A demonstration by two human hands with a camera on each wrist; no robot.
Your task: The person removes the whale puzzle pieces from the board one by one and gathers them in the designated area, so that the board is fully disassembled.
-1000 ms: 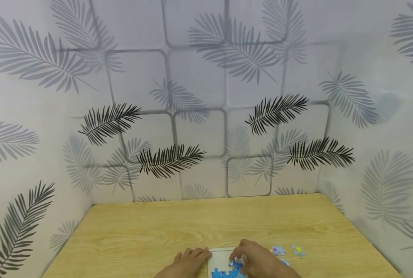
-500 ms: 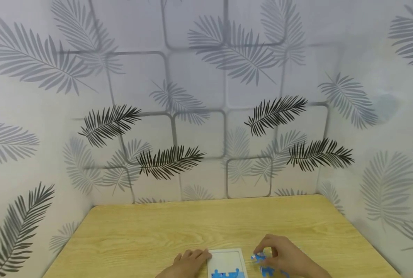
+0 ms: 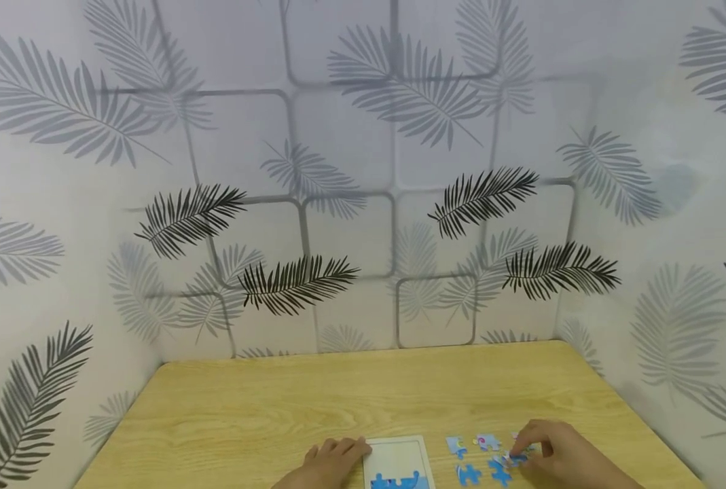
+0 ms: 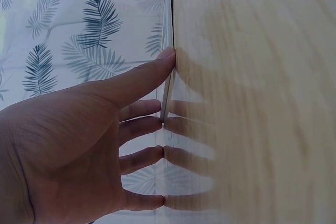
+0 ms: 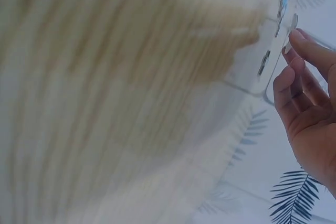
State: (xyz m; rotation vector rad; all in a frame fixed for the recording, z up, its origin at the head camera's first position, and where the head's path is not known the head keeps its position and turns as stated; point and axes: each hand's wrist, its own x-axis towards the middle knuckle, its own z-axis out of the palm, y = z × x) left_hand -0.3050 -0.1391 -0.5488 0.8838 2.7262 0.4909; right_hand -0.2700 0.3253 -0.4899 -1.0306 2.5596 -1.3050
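Note:
A white puzzle board [image 3: 399, 454] lies at the table's near edge, blue pieces [image 3: 402, 483] fitted along its visible bottom part. My left hand [image 3: 329, 465] rests at its left side. In the left wrist view the thumb [image 4: 152, 74] touches the board's edge, and the other fingertips meet the tabletop. Over on the right, my right hand [image 3: 558, 451] pinches a blue puzzle piece [image 3: 515, 460] between thumb and index finger, low above the table. Its remaining fingers curl inward in the right wrist view.
Several loose puzzle pieces lie right of the board, among them a pale one [image 3: 456, 446], one with a pink swirl [image 3: 487, 442] and two blue ones, the left of which [image 3: 468, 474] is nearer the board. Leaf-patterned wall covering [image 3: 350, 312] surrounds the wooden table [image 3: 246, 407].
My right hand has moved from over the board to the right, carrying a blue piece away to the loose pieces. The upper board now shows bare. My left hand has stayed in place.

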